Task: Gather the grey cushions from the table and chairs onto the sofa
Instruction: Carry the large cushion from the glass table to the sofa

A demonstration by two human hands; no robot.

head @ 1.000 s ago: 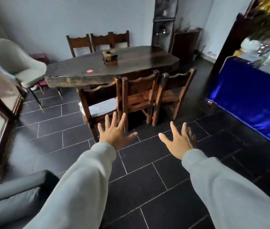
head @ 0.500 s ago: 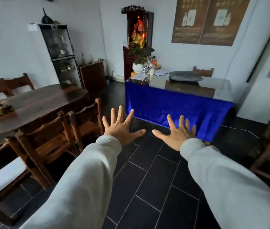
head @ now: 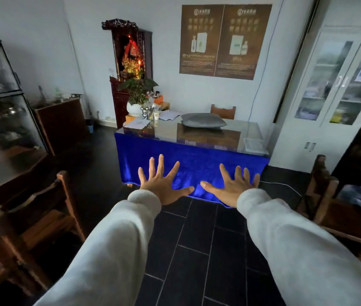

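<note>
Two hands, left hand (head: 162,186) and right hand (head: 232,191), hovering empty, fingers spread, before blue-draped table (head: 192,164); grey cushion (head: 203,120) lying on tabletop.

Wooden chair (head: 223,111) mostly behind cushion (head: 203,120)

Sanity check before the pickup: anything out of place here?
Yes: a grey cushion lies flat on the glass-topped table with the blue cloth, beside papers, not on a seat. Nothing looks spilled or damaged.
</note>
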